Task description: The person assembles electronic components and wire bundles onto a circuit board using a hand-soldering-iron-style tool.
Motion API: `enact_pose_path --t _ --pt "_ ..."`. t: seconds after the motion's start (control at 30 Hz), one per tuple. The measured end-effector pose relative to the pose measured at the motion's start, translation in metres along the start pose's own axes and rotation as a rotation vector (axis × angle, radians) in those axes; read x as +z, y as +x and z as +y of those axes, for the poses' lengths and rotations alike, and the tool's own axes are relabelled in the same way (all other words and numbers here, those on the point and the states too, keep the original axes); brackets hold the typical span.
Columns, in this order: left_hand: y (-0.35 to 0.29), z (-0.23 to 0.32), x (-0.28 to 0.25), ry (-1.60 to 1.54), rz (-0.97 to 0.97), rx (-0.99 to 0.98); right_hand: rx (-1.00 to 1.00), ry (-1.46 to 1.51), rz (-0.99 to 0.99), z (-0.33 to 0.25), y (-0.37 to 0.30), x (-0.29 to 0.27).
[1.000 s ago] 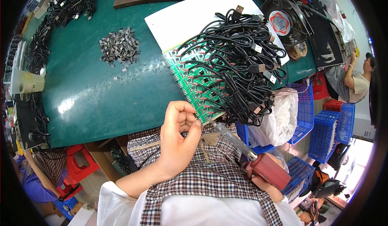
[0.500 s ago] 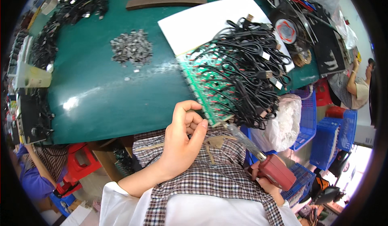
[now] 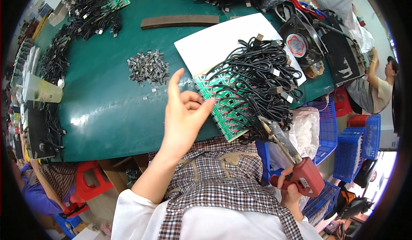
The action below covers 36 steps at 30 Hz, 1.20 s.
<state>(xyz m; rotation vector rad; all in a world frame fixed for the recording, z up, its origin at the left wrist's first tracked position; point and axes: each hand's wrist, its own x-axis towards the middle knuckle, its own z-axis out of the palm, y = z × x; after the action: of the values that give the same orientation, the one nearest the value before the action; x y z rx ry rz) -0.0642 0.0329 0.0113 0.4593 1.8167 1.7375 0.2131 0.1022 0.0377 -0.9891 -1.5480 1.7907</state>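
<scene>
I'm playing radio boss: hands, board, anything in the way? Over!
Left hand open, at left edge of green circuit board. Right hand gripping red soldering gun. Black USB cables partly covering board.

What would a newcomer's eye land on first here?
Probably the tangle of black USB cables spilling off the green circuit board, right of centre. Next, the red soldering gun in the right hand, lower right, and, left of centre, the heap of small metallic components.
</scene>
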Motion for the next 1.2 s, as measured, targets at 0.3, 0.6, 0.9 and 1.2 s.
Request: enact_pose_path --t 0.3,0.6,0.9,1.2 --pt "-0.003 -0.011 0.002 0.089 -0.002 0.06 -0.174 -0.07 0.049 0.007 -0.006 -0.003" --pt "-0.018 -0.008 -0.029 -0.136 -0.001 -0.057 -0.233 -0.193 0.098 -0.015 -0.021 0.005" --pt "0.0 -0.014 -0.037 -0.575 -0.245 -0.297 -0.071 0.292 -0.236 -0.07 0.09 0.07" --pt "0.001 -0.017 -0.036 -0.634 -0.265 -0.316 0.364 0.743 -0.613 -0.034 0.188 0.119"
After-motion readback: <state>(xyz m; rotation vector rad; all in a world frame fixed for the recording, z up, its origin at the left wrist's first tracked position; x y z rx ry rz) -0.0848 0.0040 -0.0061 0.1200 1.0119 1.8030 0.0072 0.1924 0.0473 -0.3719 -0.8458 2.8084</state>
